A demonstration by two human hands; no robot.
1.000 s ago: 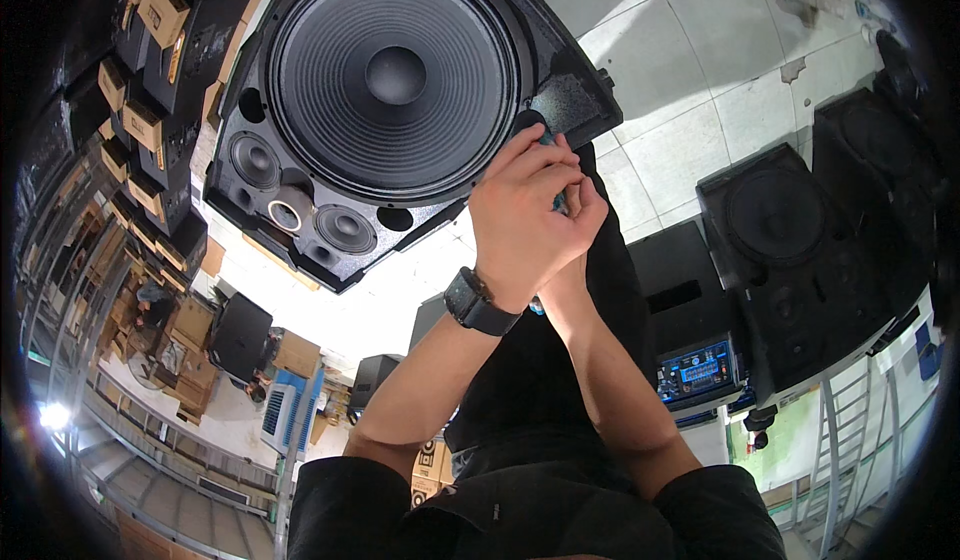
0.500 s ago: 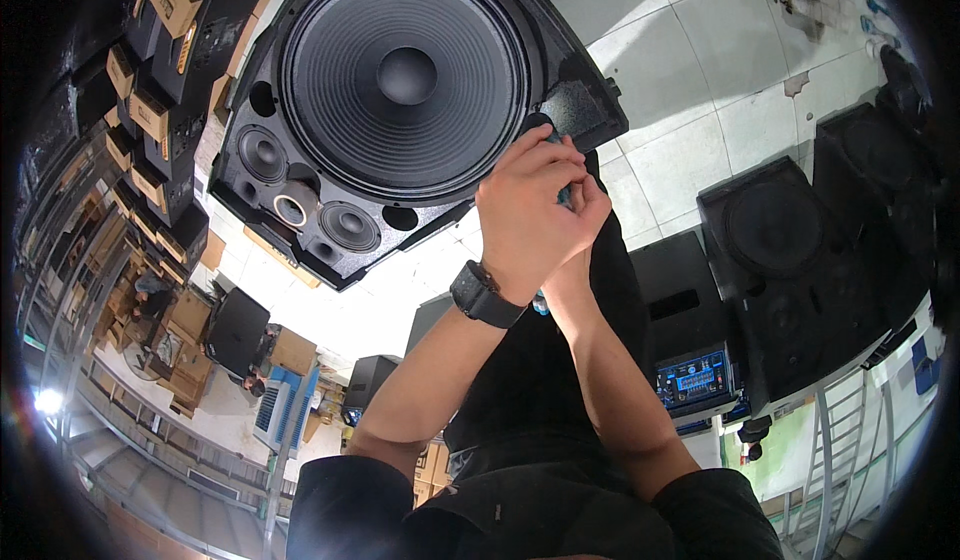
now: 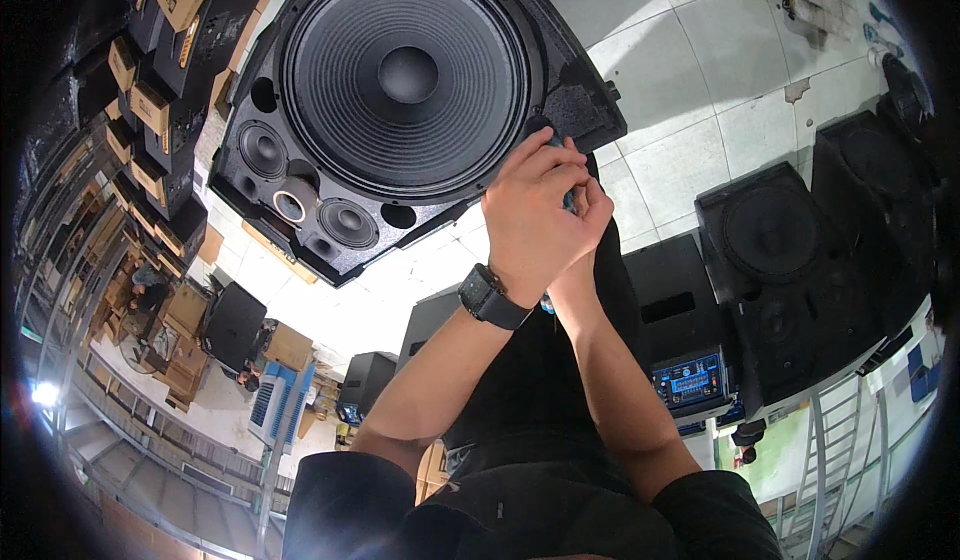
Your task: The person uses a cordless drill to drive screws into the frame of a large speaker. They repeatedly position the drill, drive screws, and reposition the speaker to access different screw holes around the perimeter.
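Note:
A large black loudspeaker cabinet [image 3: 575, 110] lies face up before me, its wide ribbed cone [image 3: 350, 110] and two small drivers [image 3: 262, 150] exposed. At its near right corner, my left hand [image 3: 540, 205], with a black watch above it, is closed over a dark and teal tool [image 3: 570, 198]. My right hand [image 3: 598, 205] is closed under and beside the left on the same tool. Most of the tool is hidden by my fingers; its dark end reaches the cabinet's edge. A roll of tape [image 3: 292, 206] rests between the small drivers.
More black speakers [image 3: 770, 225] stand at the right, one near me with a lit blue control panel [image 3: 690, 380]. Stacked cartons and black cabinets [image 3: 150, 110] line the left. Pale floor tiles [image 3: 690, 60] lie beyond. Other people [image 3: 250, 380] are at the far lower left.
My hands have shifted very slightly to the right, still together on the tool at the same corner. The loudspeaker and tape roll have stayed in place.

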